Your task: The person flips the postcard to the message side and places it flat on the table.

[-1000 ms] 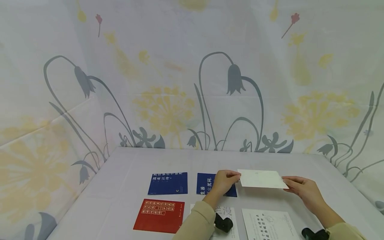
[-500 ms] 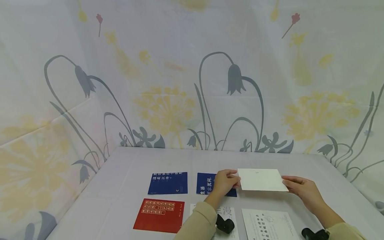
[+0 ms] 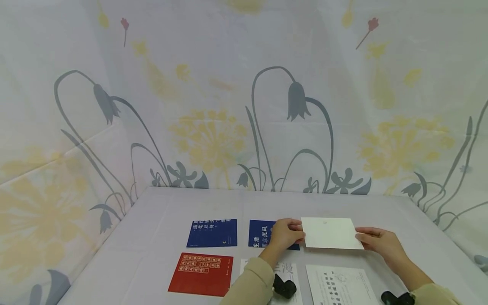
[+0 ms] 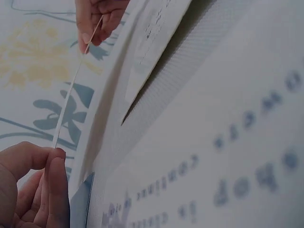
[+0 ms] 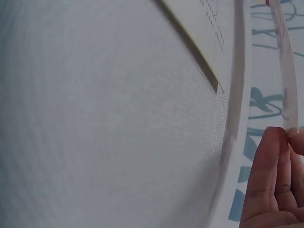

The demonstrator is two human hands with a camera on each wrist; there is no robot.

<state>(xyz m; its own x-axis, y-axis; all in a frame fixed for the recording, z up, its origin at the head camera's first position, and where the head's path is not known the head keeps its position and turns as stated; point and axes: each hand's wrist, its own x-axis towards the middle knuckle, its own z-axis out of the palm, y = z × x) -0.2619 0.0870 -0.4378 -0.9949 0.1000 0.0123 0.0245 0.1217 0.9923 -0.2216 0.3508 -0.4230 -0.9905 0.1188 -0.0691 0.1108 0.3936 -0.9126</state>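
Observation:
A white card (image 3: 331, 234), mostly blank with a tiny mark near its far edge, is held by both hands just above the table. My left hand (image 3: 285, 235) pinches its left edge between thumb and fingers, and my right hand (image 3: 383, 245) pinches the right edge. Seen edge-on in the left wrist view, the card (image 4: 70, 90) forms a thin line between the two hands. Behind the left hand lies a blue card (image 3: 257, 233) with white characters, partly covered. Nearer me, a white printed card (image 3: 341, 286) lies below the held one.
Another blue card (image 3: 213, 234) and a red card (image 3: 202, 275) lie flat on the left. A white card (image 3: 291, 275) with grey lettering is partly under my left sleeve (image 3: 249, 284). The pale table (image 3: 152, 237) meets a flower-printed cloth (image 3: 221, 127) behind.
The white card has come down slightly and tilted to show more of its face. Both hands keep hold of its edges; the right hand has lowered a little. The other cards stay put.

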